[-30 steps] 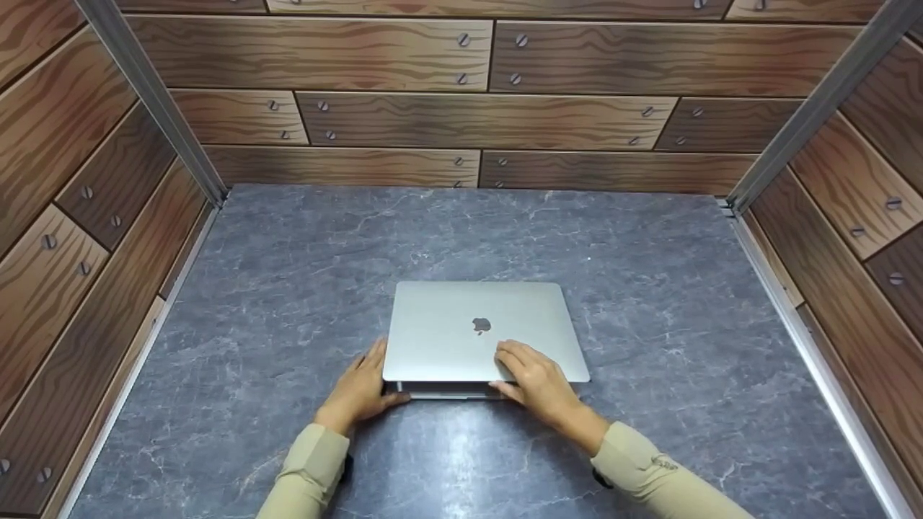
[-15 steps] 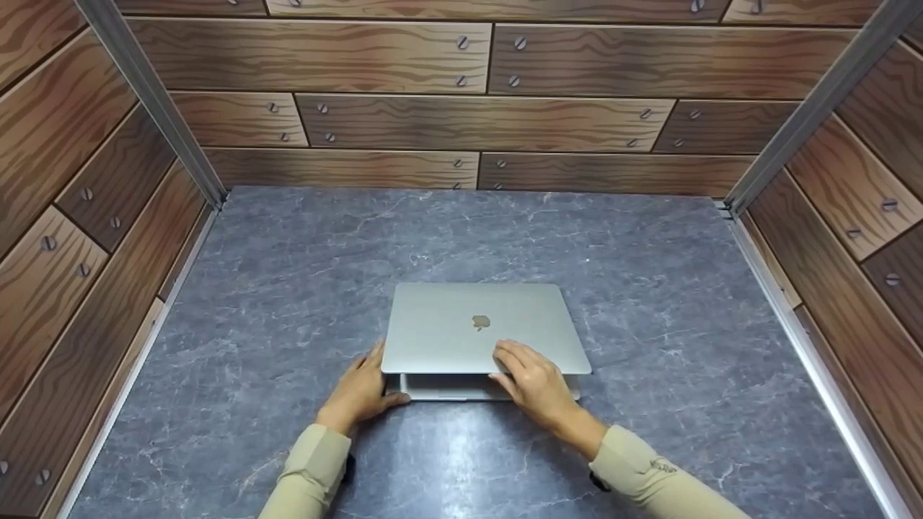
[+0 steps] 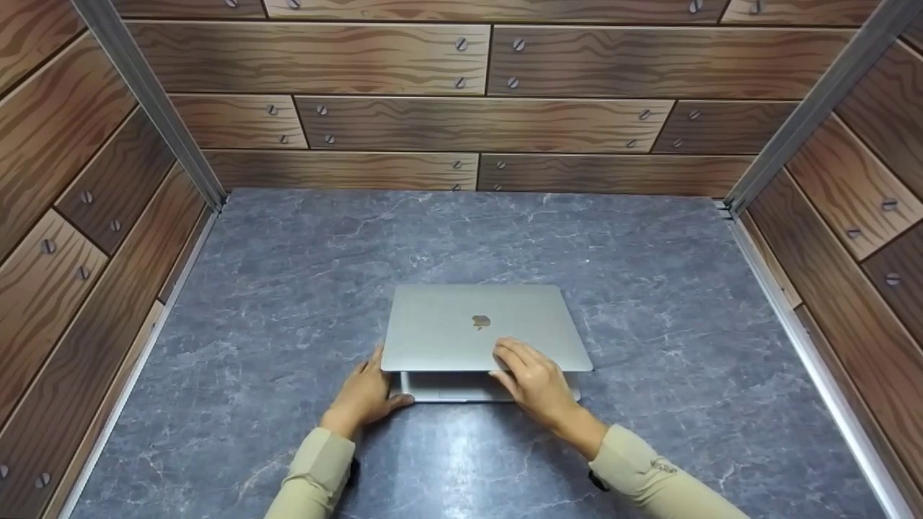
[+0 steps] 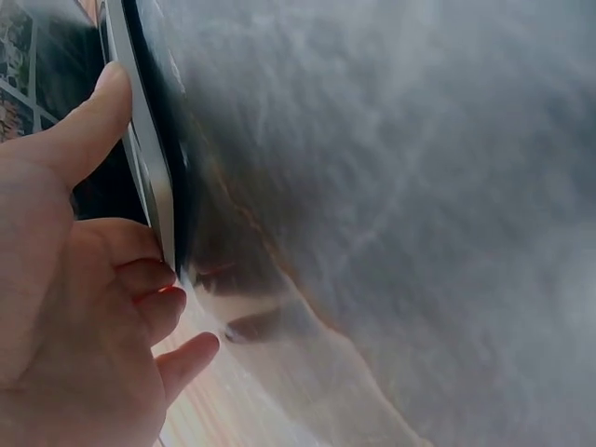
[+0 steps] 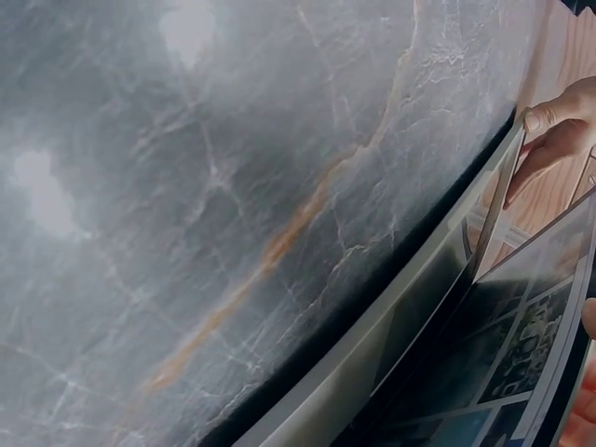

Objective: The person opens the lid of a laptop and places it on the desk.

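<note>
A silver laptop [image 3: 440, 328] sits mid-table, hinge side away, its lid raised a little above the base [image 3: 433, 395]. My right hand [image 3: 537, 382] pinches the lid's front edge right of centre, thumb beneath and fingers on top. At the front left corner, my left hand [image 3: 364, 393] holds the base, with the thumb on the front edge and the fingers along the side. The left wrist view shows that thumb [image 4: 110, 102] on the base's edge, fingers bent at the corner. A lit screen [image 5: 535, 345] with picture tiles shows under the lid in the right wrist view.
The grey marble-patterned table [image 3: 288, 288] spreads around the laptop. Wood-plank-patterned walls [image 3: 404, 119] enclose it at the back and both sides, with metal posts [image 3: 159, 108] at the rear corners.
The lid's front edge has risen with my right hand pinching it, so the gap over the base is wider. My left hand has stayed at the corner, shifting only slightly.
</note>
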`<state>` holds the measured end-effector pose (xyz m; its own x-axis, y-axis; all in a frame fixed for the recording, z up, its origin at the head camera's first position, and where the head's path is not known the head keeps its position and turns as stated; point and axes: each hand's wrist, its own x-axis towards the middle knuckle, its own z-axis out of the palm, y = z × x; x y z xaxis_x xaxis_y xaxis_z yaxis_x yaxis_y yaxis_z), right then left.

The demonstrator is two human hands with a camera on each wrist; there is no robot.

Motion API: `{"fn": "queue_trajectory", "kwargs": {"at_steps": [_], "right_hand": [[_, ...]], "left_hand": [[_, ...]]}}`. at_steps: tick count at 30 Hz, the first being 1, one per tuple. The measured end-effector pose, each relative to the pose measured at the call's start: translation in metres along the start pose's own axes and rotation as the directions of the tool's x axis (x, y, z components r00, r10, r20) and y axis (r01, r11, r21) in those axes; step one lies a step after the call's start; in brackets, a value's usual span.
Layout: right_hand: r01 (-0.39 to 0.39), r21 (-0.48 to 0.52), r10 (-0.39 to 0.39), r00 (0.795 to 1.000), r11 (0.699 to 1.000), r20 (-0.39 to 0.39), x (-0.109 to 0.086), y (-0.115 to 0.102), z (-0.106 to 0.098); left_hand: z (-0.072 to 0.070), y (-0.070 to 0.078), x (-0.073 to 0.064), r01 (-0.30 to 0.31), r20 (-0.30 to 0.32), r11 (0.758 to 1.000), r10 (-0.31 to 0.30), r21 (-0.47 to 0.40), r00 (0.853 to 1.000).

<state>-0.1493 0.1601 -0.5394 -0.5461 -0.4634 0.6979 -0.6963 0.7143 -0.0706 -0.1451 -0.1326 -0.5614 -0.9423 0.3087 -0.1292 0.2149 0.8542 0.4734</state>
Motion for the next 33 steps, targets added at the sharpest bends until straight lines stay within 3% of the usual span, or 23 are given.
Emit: {"fn": "queue_trajectory", "kwargs": {"at_steps": [18,26,33], "right_hand": [[-0.005,-0.020,0.004,0.999,1.000,-0.039,0.013,0.003,-0.006],[0.002,-0.024,-0.004,0.997,1.000,-0.074,0.021,0.003,-0.007],[-0.045,-0.015,0.043,0.993,0.999,-0.109,0.032,0.003,-0.009]], "left_hand": [[-0.001,0.002,0.001,-0.054,-0.031,0.999,0.054,-0.001,0.998],[-0.001,0.003,0.000,-0.047,-0.003,0.999,0.047,0.014,0.999],[-0.003,0.004,0.001,-0.030,0.029,0.999,0.029,0.027,0.999]]}}
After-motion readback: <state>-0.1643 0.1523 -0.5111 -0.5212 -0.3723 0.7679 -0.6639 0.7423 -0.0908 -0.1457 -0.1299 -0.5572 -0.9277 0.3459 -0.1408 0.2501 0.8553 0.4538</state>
